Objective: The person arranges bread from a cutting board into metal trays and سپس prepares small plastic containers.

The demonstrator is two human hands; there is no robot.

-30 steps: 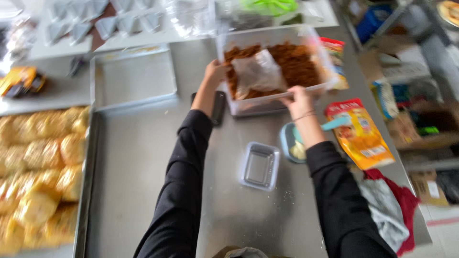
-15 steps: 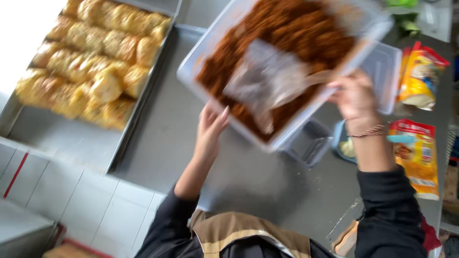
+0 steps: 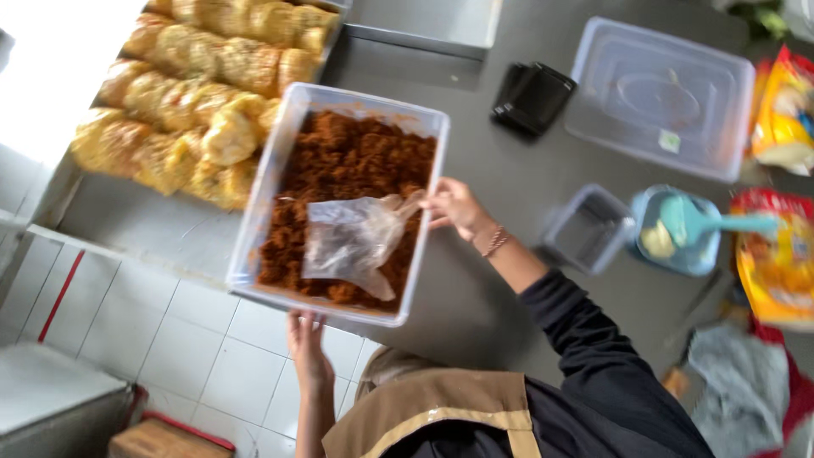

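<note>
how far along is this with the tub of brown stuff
Done: the clear lid is off and lies apart on the steel table. In hand: the left hand and right hand grip the clear tub of brown shreds, a plastic bag lying on top. Left: the small empty container holds nothing, and the rolls on the tray look untouched.

Looks like a small commercial food-prep kitchen or bakery back room, not a home. There's a steel worktable (image 3: 500, 170) with a big metal tray (image 3: 110, 212) of golden buns (image 3: 203, 93) lined up in rows, plus a large clear plastic tub (image 3: 264, 182) full of brown shredded filling (image 3: 339, 161). Stacked black containers (image 3: 532, 96), a spare tub lid (image 3: 661, 97) and bulk snack-style packets (image 3: 776, 263) sit around. White tiled floor (image 3: 203, 356), and the person wears a tan apron (image 3: 432, 411).
</note>
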